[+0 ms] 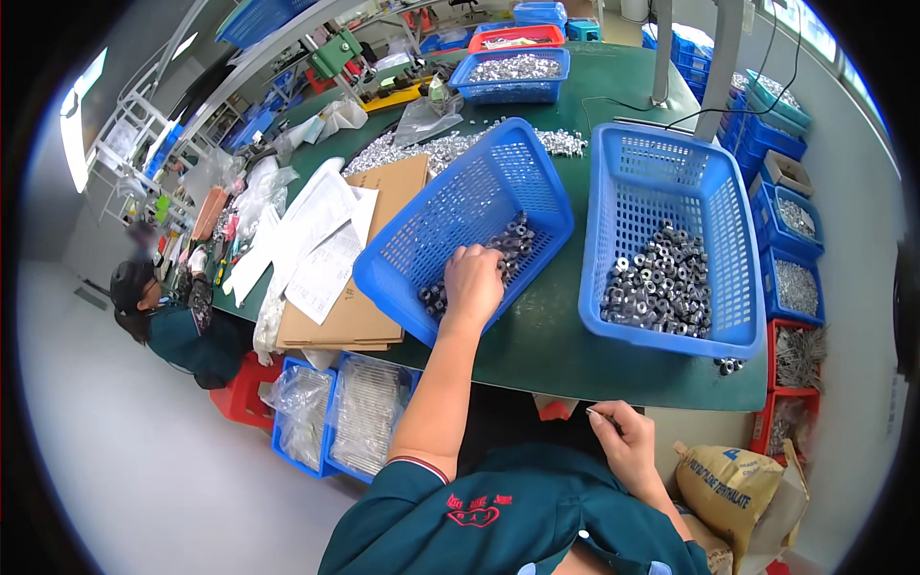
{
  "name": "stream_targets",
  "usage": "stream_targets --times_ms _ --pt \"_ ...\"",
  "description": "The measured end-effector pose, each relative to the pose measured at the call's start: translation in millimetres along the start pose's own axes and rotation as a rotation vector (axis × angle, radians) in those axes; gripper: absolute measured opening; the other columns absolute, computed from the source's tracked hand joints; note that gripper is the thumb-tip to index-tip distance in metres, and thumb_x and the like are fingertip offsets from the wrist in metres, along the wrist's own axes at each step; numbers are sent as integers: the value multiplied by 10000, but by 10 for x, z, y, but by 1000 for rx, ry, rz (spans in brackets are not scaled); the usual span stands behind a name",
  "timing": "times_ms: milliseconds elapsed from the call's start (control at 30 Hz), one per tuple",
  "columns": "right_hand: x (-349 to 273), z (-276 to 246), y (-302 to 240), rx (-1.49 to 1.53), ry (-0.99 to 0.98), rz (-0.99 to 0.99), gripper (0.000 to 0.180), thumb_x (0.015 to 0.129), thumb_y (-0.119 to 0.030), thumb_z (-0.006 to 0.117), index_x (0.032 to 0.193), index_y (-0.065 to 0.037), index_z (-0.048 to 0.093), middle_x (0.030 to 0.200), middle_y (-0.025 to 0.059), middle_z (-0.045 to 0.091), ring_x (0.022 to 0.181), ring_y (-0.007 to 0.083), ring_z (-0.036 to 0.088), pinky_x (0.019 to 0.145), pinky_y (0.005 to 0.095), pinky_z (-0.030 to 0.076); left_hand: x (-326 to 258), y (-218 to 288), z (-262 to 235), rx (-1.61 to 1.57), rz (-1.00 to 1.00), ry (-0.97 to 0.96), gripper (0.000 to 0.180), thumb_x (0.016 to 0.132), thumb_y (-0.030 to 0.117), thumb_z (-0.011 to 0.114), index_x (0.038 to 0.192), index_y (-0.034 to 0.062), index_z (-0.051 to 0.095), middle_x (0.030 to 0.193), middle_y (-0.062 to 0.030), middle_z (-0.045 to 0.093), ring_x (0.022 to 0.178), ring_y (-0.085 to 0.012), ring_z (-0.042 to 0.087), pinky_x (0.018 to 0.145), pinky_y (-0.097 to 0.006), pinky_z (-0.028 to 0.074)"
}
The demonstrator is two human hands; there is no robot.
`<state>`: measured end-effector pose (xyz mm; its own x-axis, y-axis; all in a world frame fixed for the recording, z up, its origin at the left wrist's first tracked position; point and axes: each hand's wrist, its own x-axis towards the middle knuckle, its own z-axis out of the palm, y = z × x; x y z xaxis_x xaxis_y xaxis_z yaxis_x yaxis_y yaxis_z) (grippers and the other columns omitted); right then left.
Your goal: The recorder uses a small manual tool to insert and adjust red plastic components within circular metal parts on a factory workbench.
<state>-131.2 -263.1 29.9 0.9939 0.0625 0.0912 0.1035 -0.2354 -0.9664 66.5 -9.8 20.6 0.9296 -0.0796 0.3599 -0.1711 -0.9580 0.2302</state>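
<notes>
My left hand [474, 286] reaches down into a tilted blue plastic basket [407, 235]. Its fingers are curled against the small dark metal parts with holes [513, 241] lying along the basket's bottom; the fingertips are hidden. Close to my body, just off the table's front edge, my right hand [625, 446] is closed in a pinch. Something small may be at its fingertips, too small to name. On the right stands a second blue basket [599, 192], with a heap of similar ring-shaped metal parts [666, 283] in its near half.
Cardboard [391, 201] and paper sheets [326, 264] lie left of the tilted basket. Behind it are loose shiny parts [565, 142] and a filled blue basket [508, 93]. A metal post [719, 86] rises behind the right basket. A person [177, 326] works at the far left.
</notes>
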Motion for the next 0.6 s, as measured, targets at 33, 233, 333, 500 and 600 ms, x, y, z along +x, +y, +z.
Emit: stream_targets --times_ms 33,233,333,500,600 --pt "-7 -5 -9 0 10 3 47 891 -22 658 928 7 658 652 51 610 565 86 534 533 238 423 9 14 -2 -3 10 -3 169 775 91 714 943 82 720 965 -90 671 982 -302 592 898 -422 460" --pt "-89 14 -5 8 14 60 81 889 -53 662 938 10 665 686 48 624 616 89 541 573 252 438 -65 -14 -60 -321 -11 60 152 743 9 707 880 50 656 915 -107 678 931 -318 599 850 -442 467" --pt "-83 27 25 -32 47 -30 50 890 -24 664 934 -1 664 659 62 611 553 105 536 525 243 427 -250 195 -286 -734 -119 48 142 768 -25 694 889 23 638 867 -81 669 853 -209 642 765 -326 509" --pt "42 27 -116 -39 2 -97 51 888 -25 668 937 -13 668 675 84 629 554 124 561 529 256 443 -788 376 -456 -1761 -195 -289 239 798 -132 664 985 11 621 1041 -128 637 860 -178 656 823 -306 552" --pt "166 99 -213 -98 -15 -238 67 863 -34 687 924 -18 663 696 101 641 569 216 620 531 305 476 -1094 366 -438 -1902 -234 -410 222 817 -79 691 1005 20 626 1036 -136 638 852 -199 656 784 -317 546"
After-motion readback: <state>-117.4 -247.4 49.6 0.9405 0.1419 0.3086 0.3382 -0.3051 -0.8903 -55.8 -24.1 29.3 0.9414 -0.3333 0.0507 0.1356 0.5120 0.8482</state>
